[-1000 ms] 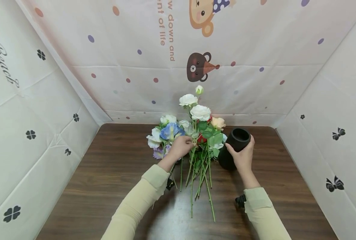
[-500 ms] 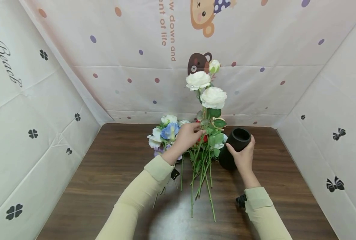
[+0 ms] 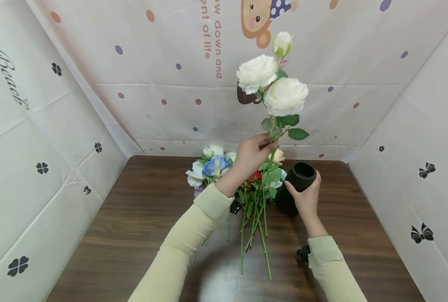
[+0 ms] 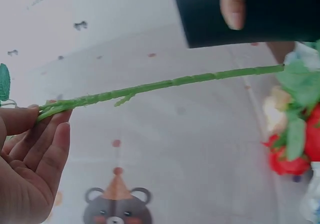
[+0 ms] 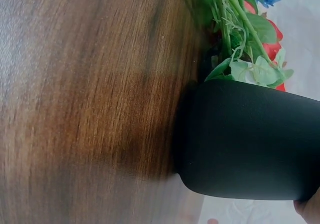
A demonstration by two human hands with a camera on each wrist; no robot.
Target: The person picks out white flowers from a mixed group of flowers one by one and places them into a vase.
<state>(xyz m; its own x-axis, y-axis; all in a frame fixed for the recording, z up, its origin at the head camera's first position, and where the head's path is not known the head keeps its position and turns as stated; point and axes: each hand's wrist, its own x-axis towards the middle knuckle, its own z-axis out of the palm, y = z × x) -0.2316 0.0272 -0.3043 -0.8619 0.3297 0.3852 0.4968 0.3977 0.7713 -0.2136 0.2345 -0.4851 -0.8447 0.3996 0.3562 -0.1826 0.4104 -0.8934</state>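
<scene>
My left hand point(image 3: 252, 157) pinches the green stem point(image 4: 170, 82) of a white flower spray point(image 3: 286, 97) between thumb and fingers. Two full white blooms and a bud top that spray, held up over the pile; in the left wrist view its bare lower stem points at the pile. My right hand point(image 3: 307, 193) grips a black vase point(image 3: 284, 197) around its upper part, and the vase stands upright on the table. The right wrist view shows the vase's lower body point(image 5: 250, 139) beside leaves and stems. No flower shows in the vase's mouth.
Flowers lie at the table's back middle: a blue bloom point(image 3: 214, 165), red roses point(image 3: 255, 176), a peach bloom point(image 3: 278, 156). Their loose stems point(image 3: 263, 247) point toward the front of the brown table point(image 3: 133, 235). A printed cloth point(image 3: 163, 121) hangs behind, with cloth walls either side.
My left hand has lifted the white flower spray out of the pile, moving it up and to the right. My right hand and the vase have stayed in place.
</scene>
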